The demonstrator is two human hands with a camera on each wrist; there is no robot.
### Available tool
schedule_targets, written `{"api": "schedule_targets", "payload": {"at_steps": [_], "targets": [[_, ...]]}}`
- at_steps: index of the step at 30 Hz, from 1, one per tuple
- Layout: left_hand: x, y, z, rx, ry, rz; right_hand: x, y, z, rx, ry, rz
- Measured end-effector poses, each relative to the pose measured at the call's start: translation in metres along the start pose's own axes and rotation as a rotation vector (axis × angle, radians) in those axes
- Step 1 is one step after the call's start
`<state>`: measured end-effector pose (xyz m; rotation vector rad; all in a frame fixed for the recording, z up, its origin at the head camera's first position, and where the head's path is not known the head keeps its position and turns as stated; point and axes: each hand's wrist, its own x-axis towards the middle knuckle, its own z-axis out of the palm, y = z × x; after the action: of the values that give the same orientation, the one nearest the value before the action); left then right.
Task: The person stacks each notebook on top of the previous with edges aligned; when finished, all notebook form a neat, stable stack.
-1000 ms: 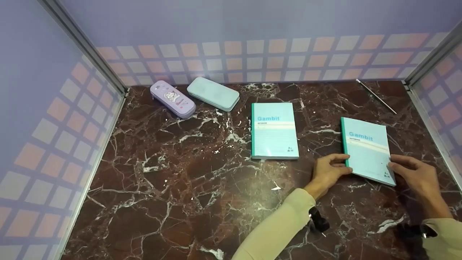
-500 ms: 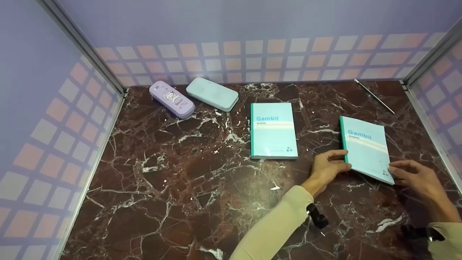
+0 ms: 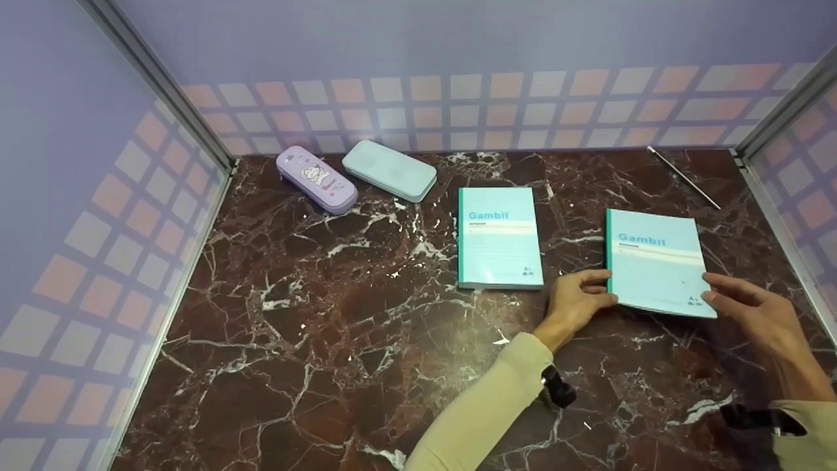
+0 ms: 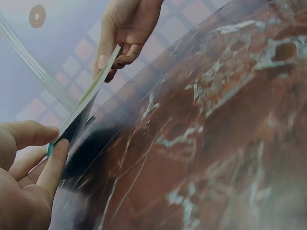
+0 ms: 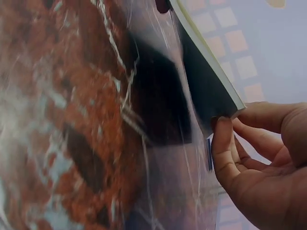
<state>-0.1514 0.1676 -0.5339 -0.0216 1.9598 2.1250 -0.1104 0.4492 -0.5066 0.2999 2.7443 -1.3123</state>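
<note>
A light-blue notebook (image 3: 657,268) with a green spine is held between both hands at the right of the table, raised off the surface in the wrist views. The left hand (image 3: 575,304) pinches its spine edge near the lower left corner. On the opposite edge, the right hand (image 3: 762,320) pinches the notebook near its lower right corner; thumb and fingers grip the page edge (image 5: 213,60) in the right wrist view. A second, matching notebook (image 3: 498,242) lies flat to the left of the held one.
A purple pencil case (image 3: 318,180) and a pale green case (image 3: 389,170) lie at the back left of the marble table (image 3: 261,366). A thin pencil (image 3: 684,178) lies at the back right. Panels (image 3: 458,39) enclose the back and sides.
The held notebook has turned slightly counterclockwise, its lower right corner rising and its spine shifting left. Both hands have moved along with it, still gripping its edges.
</note>
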Motion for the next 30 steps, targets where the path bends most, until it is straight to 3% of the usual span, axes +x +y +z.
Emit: {"api": "schedule_targets", "payload": {"at_steps": [6, 10, 18, 24, 30], "targets": [[-0.002, 0.010, -0.020, 0.049, -0.013, 0.047, 0.002, -0.018, 0.010, 0.101, 0.026, -0.018], [-0.004, 0.017, -0.036, 0.055, -0.015, 0.073, 0.004, -0.031, 0.016, 0.166, 0.036, -0.090], [-0.006, 0.022, -0.065, 0.054, 0.041, 0.083, 0.015, -0.052, 0.038, 0.230, 0.021, -0.186], [-0.007, 0.026, -0.093, 0.046, 0.070, 0.070, 0.025, -0.069, 0.062, 0.274, 0.029, -0.247], [-0.007, 0.034, -0.122, 0.056, 0.114, 0.096, 0.034, -0.092, 0.083, 0.294, 0.024, -0.322]]}}
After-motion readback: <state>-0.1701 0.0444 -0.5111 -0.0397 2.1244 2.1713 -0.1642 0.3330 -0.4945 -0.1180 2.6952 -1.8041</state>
